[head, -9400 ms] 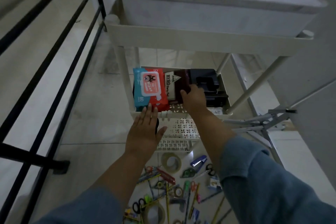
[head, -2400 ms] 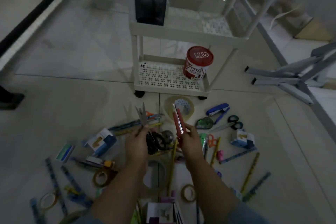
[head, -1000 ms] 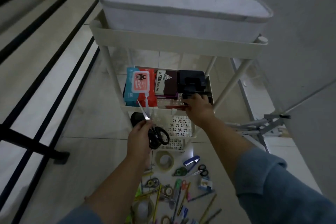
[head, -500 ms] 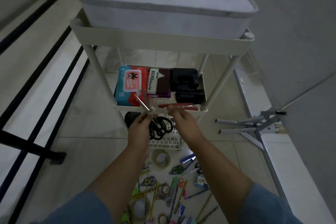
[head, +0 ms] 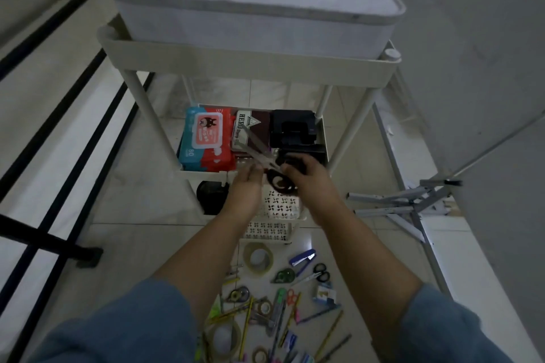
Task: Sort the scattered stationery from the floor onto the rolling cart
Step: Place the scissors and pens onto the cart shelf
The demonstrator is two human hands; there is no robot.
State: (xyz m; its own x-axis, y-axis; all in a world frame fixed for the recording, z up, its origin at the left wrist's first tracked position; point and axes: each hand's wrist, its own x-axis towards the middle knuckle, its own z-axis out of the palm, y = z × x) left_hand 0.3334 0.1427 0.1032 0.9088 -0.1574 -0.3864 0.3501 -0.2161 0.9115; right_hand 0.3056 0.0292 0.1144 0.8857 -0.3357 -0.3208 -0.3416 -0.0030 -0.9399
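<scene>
The black-handled scissors (head: 267, 163) hang over the front edge of the white rolling cart's (head: 244, 60) middle shelf, blades pointing up and left. My right hand (head: 308, 183) grips their black handles. My left hand (head: 246, 186) sits just left of them, its straight fingertips at the blades. On that shelf lie a wipes pack (head: 206, 138), a stamp pad box (head: 250, 130) and a black hole punch (head: 293, 130). Scattered stationery covers the floor below: a tape roll (head: 259, 259), a blue stapler (head: 303, 257), small scissors (head: 320, 271), correction tape (head: 284, 275), and pencils.
Two white lidded boxes (head: 253, 15) fill the cart's top tier. A black mesh cup (head: 211, 196) stands on a lower shelf. A black railing (head: 59, 132) runs along the left. A folded metal stand (head: 407, 203) lies at the right, by a grey wall.
The scissors passed from my left hand to my right and rose to the middle shelf. My left hand's fingers straightened. The red cutter went onto the middle shelf earlier.
</scene>
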